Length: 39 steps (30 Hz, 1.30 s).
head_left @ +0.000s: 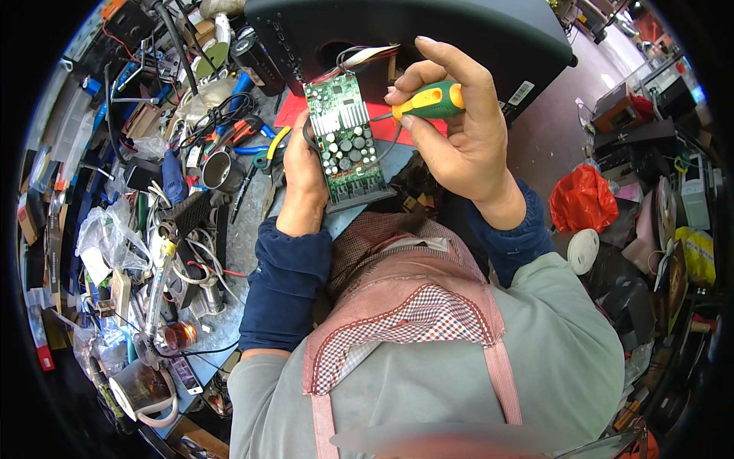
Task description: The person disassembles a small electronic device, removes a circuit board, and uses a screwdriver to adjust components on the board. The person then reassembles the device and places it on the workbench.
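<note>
A green circuit board (348,141) with a silver finned heatsink and several round capacitors is held up in front of me. My left hand (302,168) grips it along its left edge, with the fingers mostly hidden behind the board. Wires run from the board's top end toward a large black speaker-like box (428,38). In my right hand (474,130) is a yellow and green screwdriver (430,101), pinched between thumb and fingers. Its shaft points left at the board beside the heatsink; whether the tip touches cannot be made out.
A red sheet (288,112) lies under the black box. Pliers (269,149), cables, a blue-handled tool (174,176), a plastic bag (111,236) and a glass pot (141,386) crowd the bench at left. A red bag (582,197) sits among clutter at right.
</note>
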{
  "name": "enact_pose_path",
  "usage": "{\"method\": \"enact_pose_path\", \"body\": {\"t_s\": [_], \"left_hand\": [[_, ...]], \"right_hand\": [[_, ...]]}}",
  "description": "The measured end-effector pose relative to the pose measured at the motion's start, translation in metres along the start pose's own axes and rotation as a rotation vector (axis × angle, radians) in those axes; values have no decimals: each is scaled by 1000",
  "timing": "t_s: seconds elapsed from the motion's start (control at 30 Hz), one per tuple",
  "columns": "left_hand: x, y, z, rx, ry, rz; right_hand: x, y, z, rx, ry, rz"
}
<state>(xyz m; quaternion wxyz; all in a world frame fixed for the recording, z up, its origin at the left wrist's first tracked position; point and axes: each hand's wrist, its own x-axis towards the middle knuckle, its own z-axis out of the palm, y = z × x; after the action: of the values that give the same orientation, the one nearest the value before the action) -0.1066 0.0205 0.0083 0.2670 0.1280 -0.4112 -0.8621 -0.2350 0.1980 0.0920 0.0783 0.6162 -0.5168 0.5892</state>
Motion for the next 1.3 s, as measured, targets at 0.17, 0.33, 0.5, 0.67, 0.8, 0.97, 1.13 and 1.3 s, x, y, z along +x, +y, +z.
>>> {"method": "enact_pose_path", "body": {"t_s": [0.17,0.33,0.5,0.67,0.8,0.97,1.13,1.3], "left_hand": [[3,-6,-7,83,11,61],[3,-5,-7,76,-1,56],[0,-1,-1,34,-22,45],[3,-6,-7,37,21,69],[-4,1,5,186,70,167],[-8,4,4,175,73,184],[-1,-7,-9,216,57,211],[-1,-9,-11,236,52,258]], "right_hand": [[-1,5,4,15,-10,18],[-1,2,5,43,-17,9],[-1,3,3,-32,-19,-6],[3,-11,6,113,32,-60],[15,-16,19,94,-13,-199],[29,-13,44,-35,-66,-377],[23,-6,57,-62,-72,-332],[22,-4,61,-51,-69,-332]]}}
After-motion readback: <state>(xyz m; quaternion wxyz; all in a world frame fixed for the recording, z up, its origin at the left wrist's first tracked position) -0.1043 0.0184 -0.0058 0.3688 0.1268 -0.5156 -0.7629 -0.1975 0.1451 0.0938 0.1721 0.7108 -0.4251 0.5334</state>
